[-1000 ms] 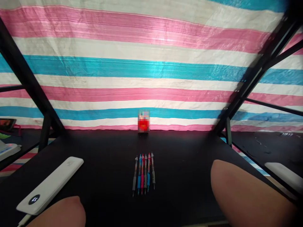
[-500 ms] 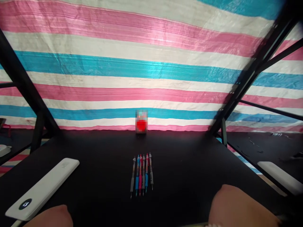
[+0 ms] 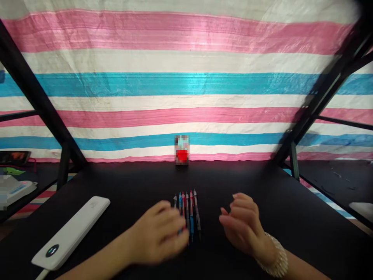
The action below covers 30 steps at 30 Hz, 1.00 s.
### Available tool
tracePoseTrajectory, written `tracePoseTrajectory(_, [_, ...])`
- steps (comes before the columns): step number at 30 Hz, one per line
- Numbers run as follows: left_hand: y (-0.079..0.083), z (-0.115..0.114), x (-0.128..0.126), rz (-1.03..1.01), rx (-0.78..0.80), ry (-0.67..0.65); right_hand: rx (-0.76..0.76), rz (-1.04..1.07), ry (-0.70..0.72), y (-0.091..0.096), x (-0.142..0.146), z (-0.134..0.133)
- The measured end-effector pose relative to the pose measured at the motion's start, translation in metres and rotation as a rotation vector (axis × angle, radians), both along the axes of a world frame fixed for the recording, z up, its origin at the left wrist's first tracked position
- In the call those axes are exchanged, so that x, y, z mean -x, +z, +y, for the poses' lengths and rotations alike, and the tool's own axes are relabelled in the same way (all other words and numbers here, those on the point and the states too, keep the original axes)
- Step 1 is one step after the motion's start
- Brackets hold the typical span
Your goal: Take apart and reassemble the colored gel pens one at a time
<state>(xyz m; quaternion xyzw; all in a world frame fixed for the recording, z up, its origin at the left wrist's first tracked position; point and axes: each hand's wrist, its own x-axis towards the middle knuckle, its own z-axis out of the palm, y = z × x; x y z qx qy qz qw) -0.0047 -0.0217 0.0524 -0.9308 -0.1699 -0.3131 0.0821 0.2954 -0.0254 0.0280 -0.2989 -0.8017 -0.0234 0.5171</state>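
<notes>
Several click pens [image 3: 191,222] with clear barrels and grey, blue and pink grips lie in a row on the black table. My left hand [image 3: 159,234] is over the left side of the row and hides the lower parts of those pens. It is smeared by motion, its fingers bent down, and whether it touches a pen cannot be made out. Right of the row and apart from it, my right hand [image 3: 241,224] hangs with loosely curled fingers and nothing visible in them. A pale beaded bracelet circles that wrist.
A white power bank [image 3: 72,229] with a cable lies at the left. At the back edge of the table [image 3: 131,179] stands a small blurred-out red item [image 3: 182,152]. Black metal frame bars [image 3: 43,97] slant along both sides, before a striped sheet [image 3: 186,83].
Both hands have come in from the bottom edge toward the pens, the left one over them. My view has shifted a little to the left. The pens still lie in their row.
</notes>
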Motion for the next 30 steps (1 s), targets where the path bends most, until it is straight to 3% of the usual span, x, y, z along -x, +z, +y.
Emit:
tracePoseTrajectory(3, [-0.010,0.047,0.007,0.140,0.276,-0.014,-0.077,0.098,-0.011,-0.010,0.020,0.032])
tracePoseTrajectory(5, [-0.018,0.062,0.014,0.169,0.425,0.005,0.002,0.102,-0.011,-0.018,0.029,0.043])
tracePoseTrajectory(7, [-0.026,0.068,0.020,0.178,0.463,-0.006,0.077,0.092,-0.009,-0.025,0.033,0.048])
tracePoseTrajectory(13, [-0.040,0.068,0.025,0.183,0.461,0.007,0.259,0.068,-0.005,-0.035,0.029,0.049])
tracePoseTrajectory(23, [-0.052,0.071,0.022,0.200,0.277,0.039,0.448,0.130,-0.005,-0.036,0.022,0.048])
tracePoseTrajectory(26, [-0.051,0.073,0.025,0.195,0.240,0.060,0.466,0.120,-0.004,-0.034,0.022,0.047])
tracePoseTrajectory(30, [-0.044,0.072,0.023,0.044,0.152,0.144,0.522,0.056,0.013,-0.028,0.023,0.044])
